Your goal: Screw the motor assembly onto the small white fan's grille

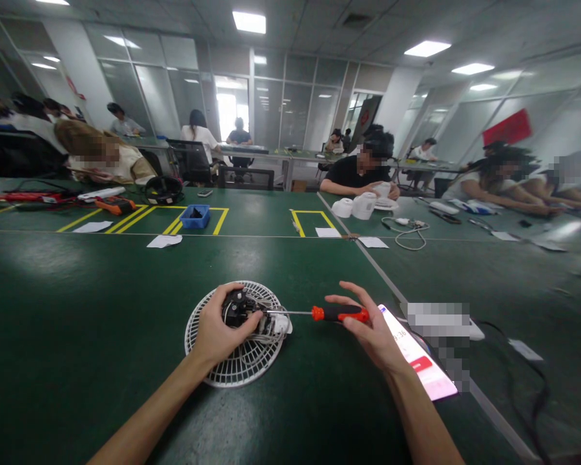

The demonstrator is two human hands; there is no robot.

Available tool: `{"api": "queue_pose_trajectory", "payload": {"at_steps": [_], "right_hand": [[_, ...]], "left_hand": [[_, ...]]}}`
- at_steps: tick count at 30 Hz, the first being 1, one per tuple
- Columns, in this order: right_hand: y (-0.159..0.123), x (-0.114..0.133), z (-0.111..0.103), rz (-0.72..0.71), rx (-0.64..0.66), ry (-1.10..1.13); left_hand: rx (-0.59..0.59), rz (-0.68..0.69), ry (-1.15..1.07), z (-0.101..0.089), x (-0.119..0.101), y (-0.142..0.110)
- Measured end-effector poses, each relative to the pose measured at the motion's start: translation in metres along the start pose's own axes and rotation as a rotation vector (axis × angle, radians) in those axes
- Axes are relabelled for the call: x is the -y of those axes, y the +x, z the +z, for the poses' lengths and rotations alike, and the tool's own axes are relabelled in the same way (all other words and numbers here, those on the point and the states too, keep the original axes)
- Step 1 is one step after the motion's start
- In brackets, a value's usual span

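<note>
A white round fan grille (242,373) lies on the green table, with a black fan motor (235,310) and loose white wires on top of it. My left hand (215,332) is closed around the motor, thumb near the screwdriver tip and fingers on the far side. A red-and-black screwdriver (337,314) lies level, its thin shaft pointing left into the motor assembly. At the handle's end, my right hand (375,332) grips it loosely with the thumb below, while some fingers are stretched out above. The exact contact at the tip is too small to make out.
A lit phone-like screen (423,361) lies beside my right forearm, near a white power strip (445,323) with a black cable. Farther back are a blue bin (195,217), paper slips and white housings (363,205). A person in black (356,171) works across the table.
</note>
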State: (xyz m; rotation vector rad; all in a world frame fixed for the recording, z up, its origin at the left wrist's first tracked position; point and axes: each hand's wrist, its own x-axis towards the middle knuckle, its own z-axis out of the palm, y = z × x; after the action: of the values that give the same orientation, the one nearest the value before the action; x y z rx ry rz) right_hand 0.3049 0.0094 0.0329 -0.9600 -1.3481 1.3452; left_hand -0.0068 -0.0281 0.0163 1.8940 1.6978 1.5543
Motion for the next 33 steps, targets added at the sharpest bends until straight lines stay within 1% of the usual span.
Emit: {"api": "queue_pose_trajectory", "payload": {"at_steps": [2,4,5,8,15,19,25,28,33], "right_hand": [[0.001,-0.001,0.002,0.086,-0.047,-0.021],[0.002,-0.002,0.004,0.160,-0.105,-0.102],[0.003,-0.002,0.006,0.174,-0.120,-0.148],[0.003,-0.001,0.008,0.130,-0.119,-0.178],[0.002,-0.006,0.002,0.019,-0.096,-0.017],[0.002,-0.007,0.000,0.017,-0.092,0.044],[-0.001,0.000,0.001,0.018,-0.076,0.114],[0.000,0.000,-0.001,-0.012,-0.071,0.085],[0.001,-0.006,-0.005,-0.060,-0.063,-0.055]], "left_hand": [[0.003,0.001,0.002,0.000,0.001,0.000],[0.004,-0.003,0.001,0.001,0.002,0.000],[0.005,-0.006,0.000,0.001,0.002,0.000],[0.005,-0.010,0.002,0.000,0.001,0.000],[-0.003,0.014,0.013,0.000,0.001,-0.001],[0.004,0.002,0.015,0.000,0.002,-0.001],[0.014,0.010,0.009,0.000,0.004,-0.001],[0.016,0.011,0.009,0.000,0.004,-0.001],[0.035,-0.009,0.000,0.001,0.005,-0.002]]}}
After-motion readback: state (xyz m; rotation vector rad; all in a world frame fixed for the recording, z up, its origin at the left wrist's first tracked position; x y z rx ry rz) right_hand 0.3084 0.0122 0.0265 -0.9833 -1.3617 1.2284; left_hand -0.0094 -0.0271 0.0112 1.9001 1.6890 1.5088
